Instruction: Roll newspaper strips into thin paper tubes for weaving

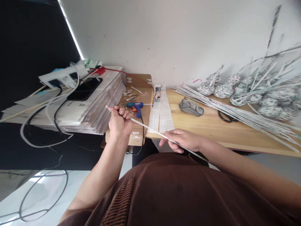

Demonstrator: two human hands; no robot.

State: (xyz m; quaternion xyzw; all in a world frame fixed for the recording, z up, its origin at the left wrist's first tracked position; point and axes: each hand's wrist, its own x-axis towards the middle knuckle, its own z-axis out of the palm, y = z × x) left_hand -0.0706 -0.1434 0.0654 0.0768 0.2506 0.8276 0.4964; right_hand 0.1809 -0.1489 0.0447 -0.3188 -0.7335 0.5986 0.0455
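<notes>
A long thin rolled paper stick (150, 128) slants across the front of the table, from upper left to lower right. My left hand (119, 121) is closed round its upper left part, the fingers curled and the tip poking out past the thumb. Toward the other end, my right hand (180, 139) has the stick between thumb and fingers. Behind the stick, flat newspaper strips (162, 110) lie on the table. A blue glue gun (137, 108) rests on the cardboard, just beyond my left hand.
Stacked paper (103, 106) at left carries a black phone (86, 88) and cables. A grey cloth (191, 106) lies right of the strips. Many paper sticks (232, 111) and several woven paper pieces (225, 88) fill the right side, against the wall.
</notes>
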